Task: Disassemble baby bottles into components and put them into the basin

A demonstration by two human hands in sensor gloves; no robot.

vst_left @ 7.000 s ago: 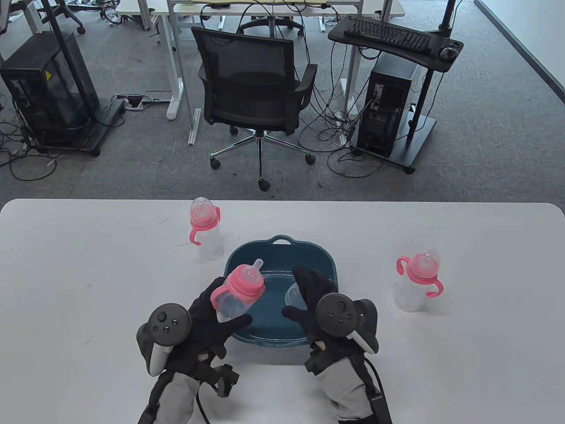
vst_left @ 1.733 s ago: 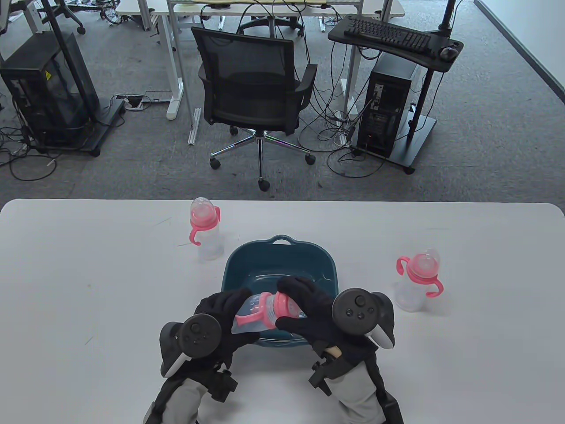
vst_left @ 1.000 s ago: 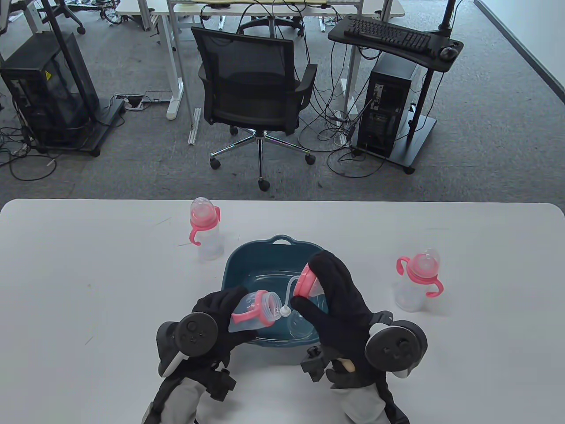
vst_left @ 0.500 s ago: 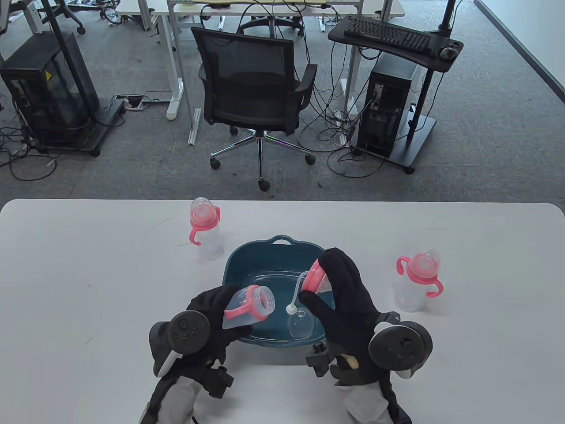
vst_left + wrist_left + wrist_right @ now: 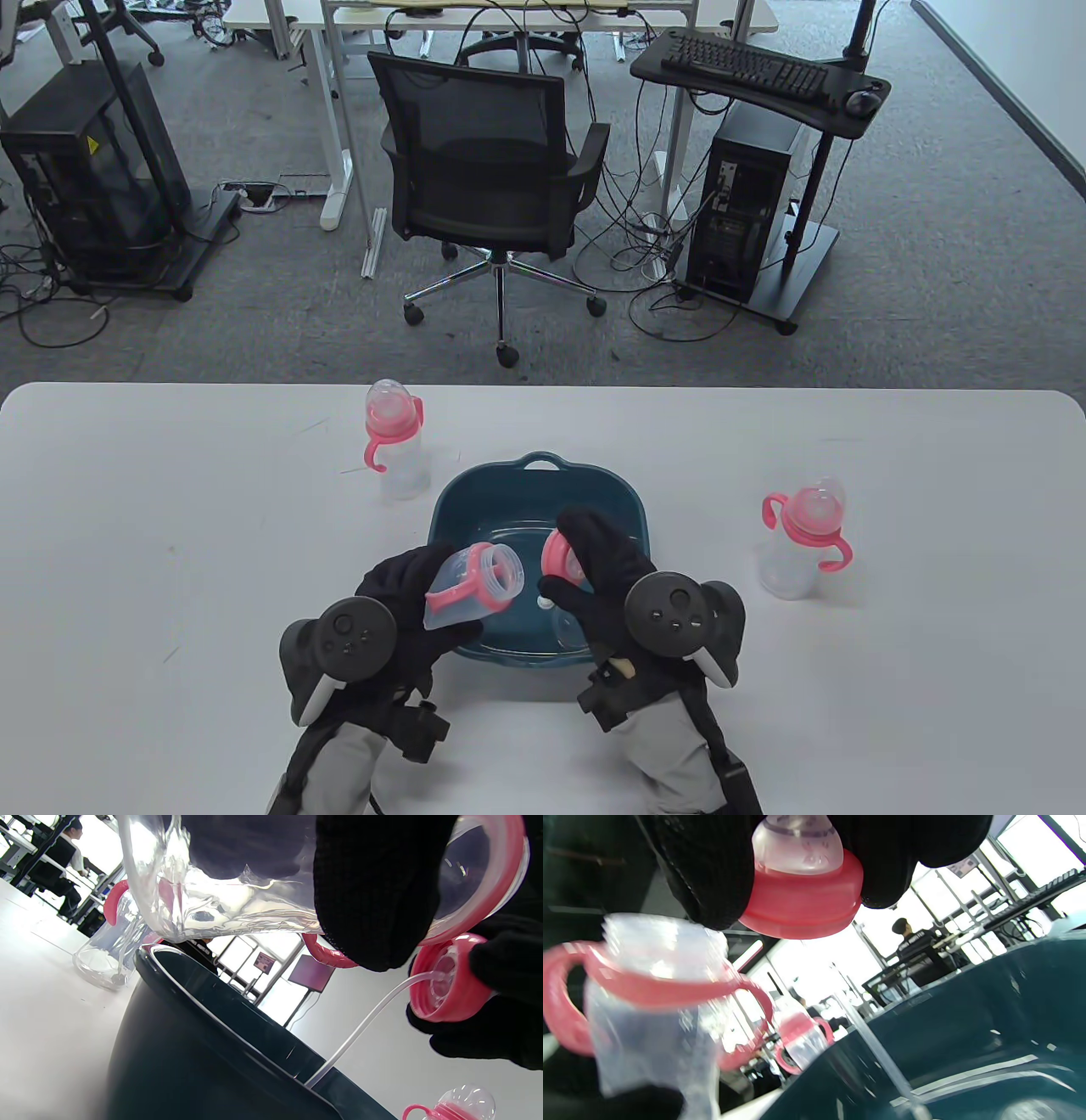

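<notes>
Over the basin (image 5: 624, 501) – nipple (image 5: 797, 844) half-hidden by right hand (image 5: 607, 577)

White table (image 5: 170, 526): basin (image 5: 536, 478), two bottles (image 5: 394, 441).

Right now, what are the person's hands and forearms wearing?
Both the left hand and right hand wear black knit gloves. Each back carries a round black tracker with small buttons and a white-grey grip. Grey sleeves cover the forearms, with black wrist modules and cables.
</notes>
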